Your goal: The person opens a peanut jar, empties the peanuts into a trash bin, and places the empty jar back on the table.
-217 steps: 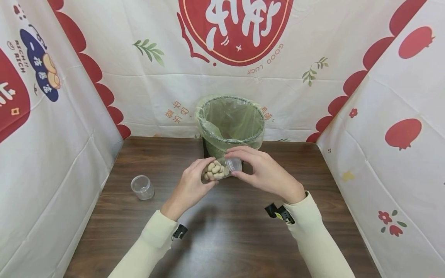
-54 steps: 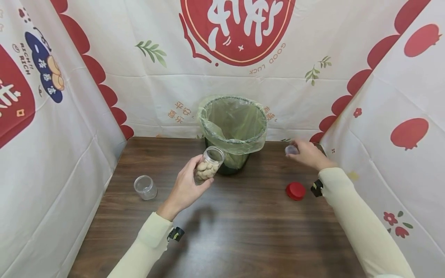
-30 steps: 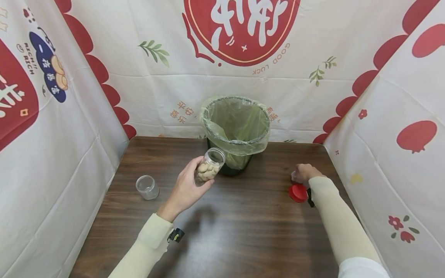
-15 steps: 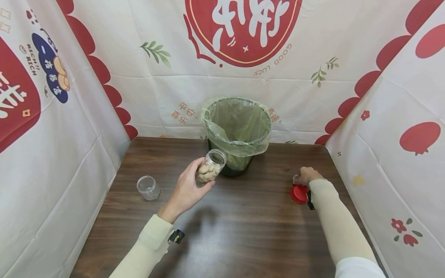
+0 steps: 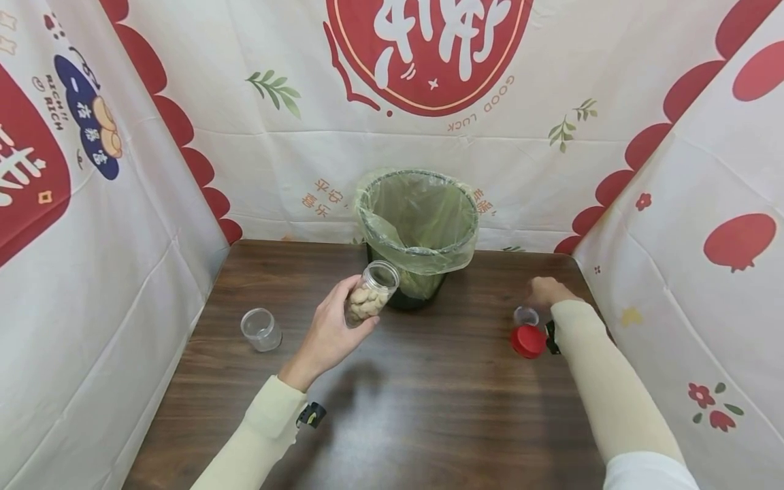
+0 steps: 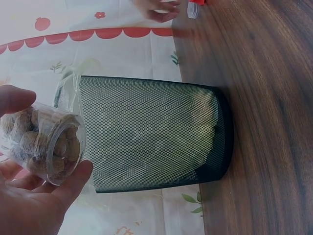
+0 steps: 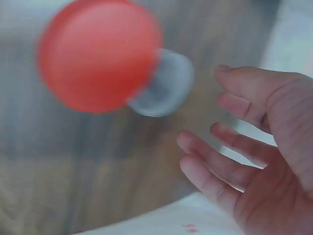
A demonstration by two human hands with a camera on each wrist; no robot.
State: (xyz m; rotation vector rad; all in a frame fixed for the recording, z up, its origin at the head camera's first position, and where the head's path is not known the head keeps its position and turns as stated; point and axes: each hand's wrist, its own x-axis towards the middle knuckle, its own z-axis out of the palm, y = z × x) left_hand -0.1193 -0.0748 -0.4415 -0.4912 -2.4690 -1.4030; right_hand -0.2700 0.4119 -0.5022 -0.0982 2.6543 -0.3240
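Observation:
My left hand grips a clear plastic jar of peanuts, tilted in front of the bin. The jar's mouth is uncovered. In the left wrist view, thumb and fingers wrap around the jar. On the right of the table, a small clear plastic lid lies against a red lid. My right hand is just beyond these two. In the right wrist view its loosely bent fingers hold nothing, apart from the clear lid, which the red lid partly covers.
A black mesh bin with a pale green liner stands at the table's back edge, behind the held jar. A second clear jar stands upright on the left of the wooden table. Printed cloth hangs around three sides.
Earlier both hands were at the peanut jar, the right with the clear lid. It carried that lid right, set it by the red lid, let go and drew away. The left hand keeps its grip.

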